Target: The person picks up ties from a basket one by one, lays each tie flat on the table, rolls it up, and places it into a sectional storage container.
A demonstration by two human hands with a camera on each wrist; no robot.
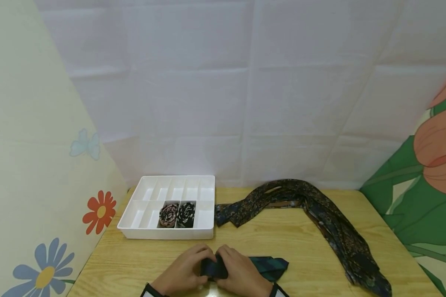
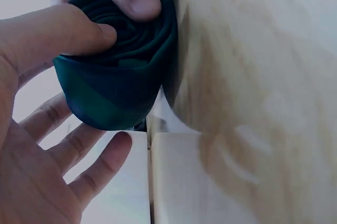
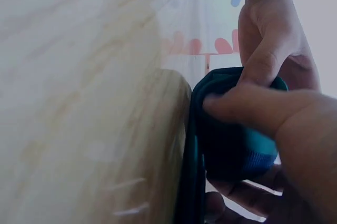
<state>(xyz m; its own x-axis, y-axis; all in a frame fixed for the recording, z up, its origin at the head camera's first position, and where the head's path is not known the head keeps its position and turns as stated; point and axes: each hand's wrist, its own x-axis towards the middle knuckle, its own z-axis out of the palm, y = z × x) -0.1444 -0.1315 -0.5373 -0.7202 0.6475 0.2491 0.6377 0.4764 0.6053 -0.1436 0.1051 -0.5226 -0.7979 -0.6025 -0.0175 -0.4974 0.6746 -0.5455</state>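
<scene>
A dark green and navy necktie [image 1: 214, 269] is partly wound into a roll near the table's front edge. Its unrolled tail [image 1: 270, 266] lies flat on the wood to the right. My left hand [image 1: 186, 266] grips the roll from the left, its thumb pressed on the coiled side in the left wrist view, where the spiral layers [image 2: 126, 50] show. From the other side my right hand [image 1: 243, 274] holds the same roll, with the thumb over its edge. In the right wrist view the roll [image 3: 231, 148] sits between both hands, partly covered by fingers.
Behind the hands on the left stands a white divided tray [image 1: 167, 234]. Two front compartments hold a reddish patterned rolled tie [image 1: 168, 215] and a black-and-white one [image 1: 186, 214]. Several dark patterned ties [image 1: 342, 231] lie in a long curve at the right on the wooden table [image 1: 304, 243].
</scene>
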